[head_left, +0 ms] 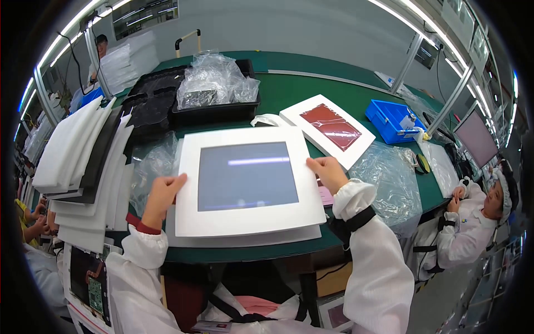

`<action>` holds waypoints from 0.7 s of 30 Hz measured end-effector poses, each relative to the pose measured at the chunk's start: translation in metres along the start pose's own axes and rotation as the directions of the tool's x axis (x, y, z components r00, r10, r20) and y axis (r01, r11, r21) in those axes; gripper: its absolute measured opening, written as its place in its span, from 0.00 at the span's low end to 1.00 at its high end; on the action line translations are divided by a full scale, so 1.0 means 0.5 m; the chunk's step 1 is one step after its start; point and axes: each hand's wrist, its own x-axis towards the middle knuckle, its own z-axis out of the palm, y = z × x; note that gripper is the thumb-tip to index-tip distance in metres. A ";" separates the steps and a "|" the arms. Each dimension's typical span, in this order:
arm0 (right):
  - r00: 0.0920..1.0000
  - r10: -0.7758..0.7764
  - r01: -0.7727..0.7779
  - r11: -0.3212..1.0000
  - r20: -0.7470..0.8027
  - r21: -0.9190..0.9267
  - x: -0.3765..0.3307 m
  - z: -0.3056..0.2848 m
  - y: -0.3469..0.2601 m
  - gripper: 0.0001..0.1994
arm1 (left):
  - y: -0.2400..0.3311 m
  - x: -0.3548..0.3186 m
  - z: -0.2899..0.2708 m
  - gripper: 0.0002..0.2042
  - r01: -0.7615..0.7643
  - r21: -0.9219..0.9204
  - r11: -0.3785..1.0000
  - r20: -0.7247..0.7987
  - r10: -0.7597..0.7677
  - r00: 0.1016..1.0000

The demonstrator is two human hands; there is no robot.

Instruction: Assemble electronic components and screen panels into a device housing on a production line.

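Between my hands is a white-framed display panel (253,222) with a grey screen that reflects a bright light strip. My left hand (161,197) is closed on its left edge, thumb on the frame. At the right edge, my right hand (331,173) grips the frame, its thumb on the front and its other fingers partly hidden. A white sheet or second panel (261,240) shows under the near edge. Beyond my right hand lies another white-framed panel (357,146) with a reddish, film-like screen.
White foam sheets (72,145) are stacked at the left. At the back, a black tray (219,113) holds clear plastic bags (208,78). A blue bin (386,125) and plastic wrapping (389,186) lie at right on the green table (300,86). A co-worker (473,217) sits at far right.
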 end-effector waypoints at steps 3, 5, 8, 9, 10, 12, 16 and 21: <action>0.996 0.017 -0.014 0.999 0.088 -0.043 0.001 0.005 0.054 0.16 | -0.052 0.000 0.019 0.18 0.125 0.007 0.992 0.016 -0.125 0.992; 0.996 -0.019 0.029 0.993 0.091 -0.111 -0.008 0.019 0.051 0.14 | -0.076 0.005 0.009 0.17 0.005 0.126 0.992 0.042 -0.010 0.999; 0.997 0.030 -0.026 0.998 0.077 -0.052 -0.020 0.005 0.034 0.13 | -0.080 0.001 0.017 0.17 0.016 0.153 0.988 -0.010 -0.014 1.000; 0.998 0.038 -0.033 0.996 0.056 -0.077 -0.023 -0.005 0.028 0.12 | -0.074 -0.002 0.019 0.17 0.014 0.150 0.989 -0.009 -0.013 1.000; 0.998 0.037 -0.033 0.996 0.052 -0.080 -0.028 -0.015 0.024 0.12 | -0.066 -0.005 0.021 0.17 0.016 0.166 0.986 -0.001 -0.017 1.000; 1.000 -0.020 0.021 1.000 0.016 -0.023 -0.039 -0.038 0.013 0.11 | -0.048 -0.012 0.025 0.17 0.016 0.180 0.984 0.009 -0.018 1.000; 0.966 -0.245 0.259 0.911 0.084 -0.321 -0.102 -0.056 0.013 0.09 | -0.015 -0.047 -0.003 0.16 -0.025 0.402 0.915 -0.041 0.045 0.998; 0.937 -0.330 0.332 0.746 0.112 -0.578 -0.205 -0.057 0.059 0.12 | 0.117 -0.105 0.036 0.16 -0.232 0.485 0.843 -0.043 0.288 0.957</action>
